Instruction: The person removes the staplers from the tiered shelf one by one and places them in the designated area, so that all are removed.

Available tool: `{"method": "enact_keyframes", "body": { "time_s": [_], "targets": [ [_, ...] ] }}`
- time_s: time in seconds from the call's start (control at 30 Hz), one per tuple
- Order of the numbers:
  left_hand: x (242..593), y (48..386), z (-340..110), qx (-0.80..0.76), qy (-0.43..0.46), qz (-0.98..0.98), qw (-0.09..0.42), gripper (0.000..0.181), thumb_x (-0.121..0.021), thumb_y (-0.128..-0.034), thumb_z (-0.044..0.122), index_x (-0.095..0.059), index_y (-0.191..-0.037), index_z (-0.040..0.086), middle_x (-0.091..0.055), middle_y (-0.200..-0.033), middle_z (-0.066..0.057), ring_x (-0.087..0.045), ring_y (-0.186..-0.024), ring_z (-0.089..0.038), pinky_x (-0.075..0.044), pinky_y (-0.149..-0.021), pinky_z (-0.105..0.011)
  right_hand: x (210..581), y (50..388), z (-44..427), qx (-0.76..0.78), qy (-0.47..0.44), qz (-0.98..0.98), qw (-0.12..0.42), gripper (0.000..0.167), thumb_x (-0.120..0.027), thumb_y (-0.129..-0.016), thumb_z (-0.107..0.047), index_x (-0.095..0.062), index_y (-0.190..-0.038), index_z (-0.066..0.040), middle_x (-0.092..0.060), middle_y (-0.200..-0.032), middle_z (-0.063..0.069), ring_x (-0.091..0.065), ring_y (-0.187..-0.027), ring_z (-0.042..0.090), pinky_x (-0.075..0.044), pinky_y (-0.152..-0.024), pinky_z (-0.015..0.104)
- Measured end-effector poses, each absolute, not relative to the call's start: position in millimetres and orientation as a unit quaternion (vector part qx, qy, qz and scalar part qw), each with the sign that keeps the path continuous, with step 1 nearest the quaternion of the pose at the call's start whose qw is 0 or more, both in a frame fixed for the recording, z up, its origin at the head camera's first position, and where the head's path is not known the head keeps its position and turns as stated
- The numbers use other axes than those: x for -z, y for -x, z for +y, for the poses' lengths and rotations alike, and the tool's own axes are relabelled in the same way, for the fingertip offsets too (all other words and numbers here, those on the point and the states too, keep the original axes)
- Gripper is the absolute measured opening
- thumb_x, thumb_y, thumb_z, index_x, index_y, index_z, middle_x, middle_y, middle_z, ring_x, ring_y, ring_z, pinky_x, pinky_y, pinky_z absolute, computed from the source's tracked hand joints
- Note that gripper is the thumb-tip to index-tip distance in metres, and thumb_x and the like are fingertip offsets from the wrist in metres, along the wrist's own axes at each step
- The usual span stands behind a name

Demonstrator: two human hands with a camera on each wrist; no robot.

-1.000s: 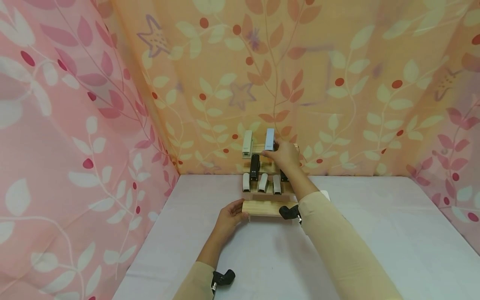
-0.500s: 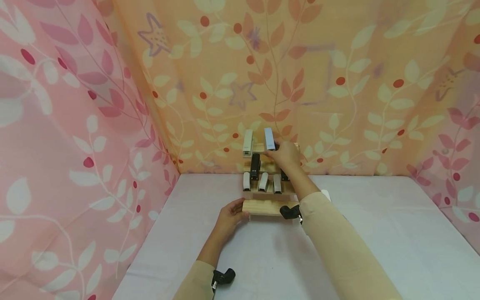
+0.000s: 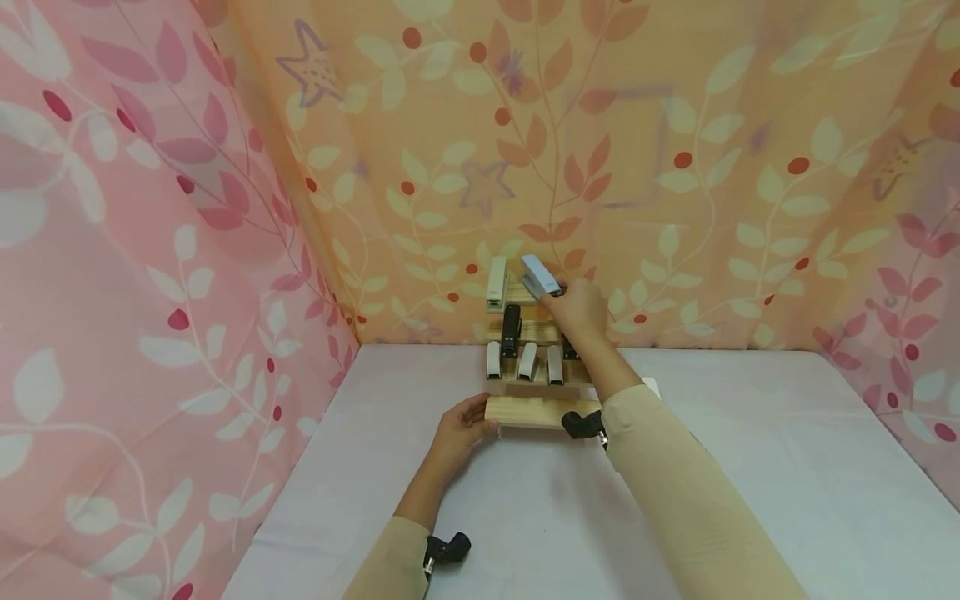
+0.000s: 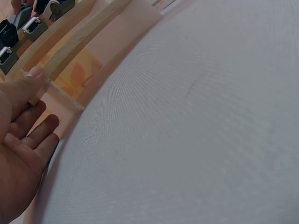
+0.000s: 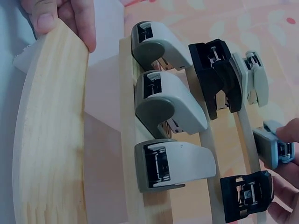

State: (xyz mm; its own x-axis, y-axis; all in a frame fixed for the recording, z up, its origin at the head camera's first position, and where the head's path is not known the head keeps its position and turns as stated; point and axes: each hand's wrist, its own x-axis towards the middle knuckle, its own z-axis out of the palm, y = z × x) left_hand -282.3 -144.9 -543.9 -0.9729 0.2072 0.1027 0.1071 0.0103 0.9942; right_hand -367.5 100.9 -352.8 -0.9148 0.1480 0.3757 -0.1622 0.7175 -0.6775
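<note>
At the top tier of a stepped wooden stand (image 3: 543, 412), my right hand (image 3: 583, 312) holds a light blue stapler (image 3: 542, 277) by its near end. The stapler slants, its far end pointing left; whether it touches the shelf I cannot tell. My left hand (image 3: 455, 435) pinches the left end of the stand's lowest plank (image 5: 53, 116), thumb on one face and fingers on the other. A cream stapler (image 3: 497, 283) stands at the top left. Below it is a black stapler (image 3: 511, 331); a second black stapler (image 5: 247, 193) is mostly hidden by my right arm in the head view.
Grey-and-white staplers (image 3: 527, 362) line the tier above the lowest plank. A white cloth (image 3: 375, 400) covers the table. Patterned curtains (image 3: 420, 167) hang close behind the stand and at both sides. Behind the right sleeve a white object (image 3: 652, 386) partly shows.
The light blue stapler, upright and facing forward before, has turned so its far end swings left while its near end shifts right with my right hand. The left hand stays on the plank.
</note>
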Motion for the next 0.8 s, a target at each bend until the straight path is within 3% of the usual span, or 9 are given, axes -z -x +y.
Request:
{"method": "enact_keyframes", "body": {
  "time_s": [0.17,0.43,0.8],
  "targets": [
    [542,282,-145,-0.693,-0.104,0.713,0.036,0.065,-0.079,-0.0893,0.005,-0.051,-0.148,-0.001,-0.059,-0.144,-0.02,-0.056,-0.134,-0.032,-0.052,-0.105,-0.027,356,369,103,-0.408,0.013,-0.883,0.234,0.041,-0.07,-0.087,-0.028,-0.075,-0.124,-0.011,-0.077,-0.108,0.013,-0.07,-0.08,0.028,-0.056,-0.061,0.038],
    [541,280,-144,-0.692,-0.096,0.715,0.038,0.064,-0.079,-0.0892,0.006,-0.052,-0.147,0.0,-0.058,-0.146,-0.018,-0.055,-0.135,-0.031,-0.051,-0.107,-0.028,351,361,105,-0.438,0.007,-0.856,0.276,0.04,-0.069,-0.089,-0.027,-0.075,-0.124,-0.008,-0.077,-0.113,0.013,-0.073,-0.092,0.027,-0.06,-0.068,0.038],
    [539,278,-144,-0.694,-0.098,0.713,0.04,0.065,-0.08,-0.0888,0.009,-0.052,-0.147,0.002,-0.057,-0.146,-0.019,-0.054,-0.136,-0.032,-0.051,-0.108,-0.029,347,331,119,-0.483,-0.035,-0.822,0.301,0.036,-0.075,-0.09,-0.023,-0.075,-0.123,-0.008,-0.076,-0.113,0.013,-0.072,-0.089,0.024,-0.051,-0.057,0.016]
  ]
}}
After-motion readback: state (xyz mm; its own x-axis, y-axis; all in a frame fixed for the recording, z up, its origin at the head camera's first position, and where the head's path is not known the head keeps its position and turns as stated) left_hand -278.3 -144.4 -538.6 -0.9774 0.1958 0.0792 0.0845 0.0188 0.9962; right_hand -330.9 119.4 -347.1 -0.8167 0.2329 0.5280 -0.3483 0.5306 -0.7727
